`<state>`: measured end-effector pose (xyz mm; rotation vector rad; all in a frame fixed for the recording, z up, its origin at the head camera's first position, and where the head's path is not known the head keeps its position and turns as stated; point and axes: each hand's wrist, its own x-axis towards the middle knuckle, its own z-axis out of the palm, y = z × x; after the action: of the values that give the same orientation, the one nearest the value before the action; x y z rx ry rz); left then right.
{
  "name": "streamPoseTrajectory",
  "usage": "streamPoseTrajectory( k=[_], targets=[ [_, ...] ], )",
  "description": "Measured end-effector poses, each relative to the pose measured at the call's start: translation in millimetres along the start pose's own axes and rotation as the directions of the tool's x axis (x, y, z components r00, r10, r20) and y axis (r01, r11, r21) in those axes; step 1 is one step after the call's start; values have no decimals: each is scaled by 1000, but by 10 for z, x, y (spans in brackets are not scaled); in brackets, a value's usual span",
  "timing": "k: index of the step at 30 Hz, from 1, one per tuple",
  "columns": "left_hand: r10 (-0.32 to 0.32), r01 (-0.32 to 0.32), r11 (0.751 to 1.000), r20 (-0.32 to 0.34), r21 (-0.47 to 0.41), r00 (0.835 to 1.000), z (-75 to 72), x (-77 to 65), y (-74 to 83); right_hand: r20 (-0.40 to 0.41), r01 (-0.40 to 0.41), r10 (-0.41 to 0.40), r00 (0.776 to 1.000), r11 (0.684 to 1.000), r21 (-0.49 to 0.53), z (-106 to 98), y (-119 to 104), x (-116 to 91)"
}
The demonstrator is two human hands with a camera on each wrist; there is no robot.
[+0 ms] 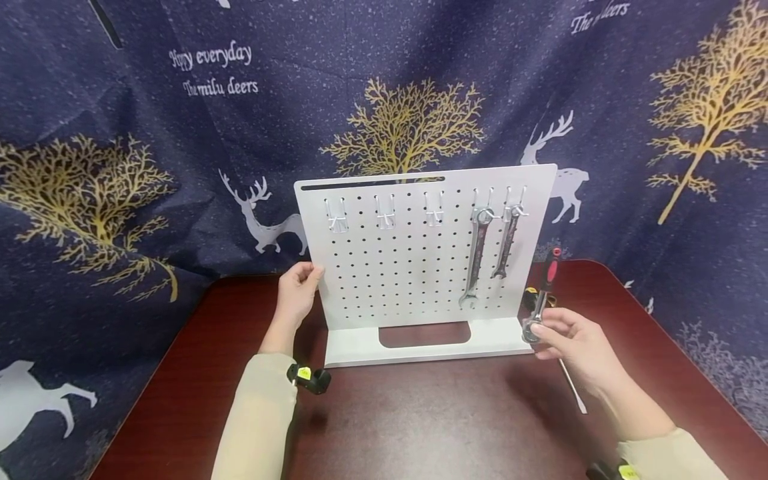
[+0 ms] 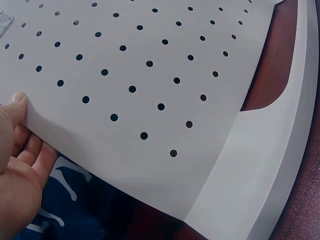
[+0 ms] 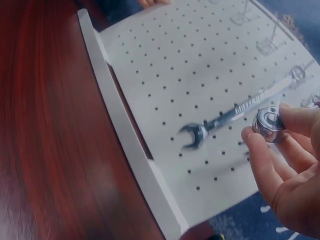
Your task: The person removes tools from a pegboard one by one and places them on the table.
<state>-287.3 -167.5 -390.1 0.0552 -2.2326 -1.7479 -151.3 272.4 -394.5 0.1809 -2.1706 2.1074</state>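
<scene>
Pinching a wrench [image 1: 538, 308], the right grip [image 1: 576, 347] hides its head; left grip [image 1: 298, 288] clasps pegboard [image 1: 414, 267].

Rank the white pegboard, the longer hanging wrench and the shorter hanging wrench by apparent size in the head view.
1. White pegboard, by far.
2. Longer wrench.
3. Shorter wrench.
All sit equally far away, so the order is reliable.

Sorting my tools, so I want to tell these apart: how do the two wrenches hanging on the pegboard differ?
The left wrench is longer than the right wrench, its lower end reaching further down the pegboard. The left wrench hangs nearly straight, while the right wrench slants slightly leftward at the bottom. The left wrench also looks thicker than the right. Both are silvery metal, hang from hooks near the board's top right, and show an open jaw at the bottom.
</scene>
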Motion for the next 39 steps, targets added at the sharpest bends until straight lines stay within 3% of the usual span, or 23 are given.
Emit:
streamPoseTrajectory(
  k=[12, 20, 30, 39],
  targets=[
    [8, -8, 1000, -4, -6, 1000, 5, -19, 10, 41, -8, 7, 999, 1000, 15, -306, 69, -75],
    [-3, 3, 1000, -8, 1, 1000, 8, -20, 2, 28, -58, 64, 998, 983, -172, -591, 138, -111],
    [3, -3, 1000, -11, 5, 1000, 12, -8, -20, 40, -138, 142, 989, 987, -88, -959, 299, -155],
    [-9, 9, 1000, -5, 22, 1000, 10, -12, -7, -47, -230, 225, 973, 935, -270, -1241, 451, -116]
  ],
)
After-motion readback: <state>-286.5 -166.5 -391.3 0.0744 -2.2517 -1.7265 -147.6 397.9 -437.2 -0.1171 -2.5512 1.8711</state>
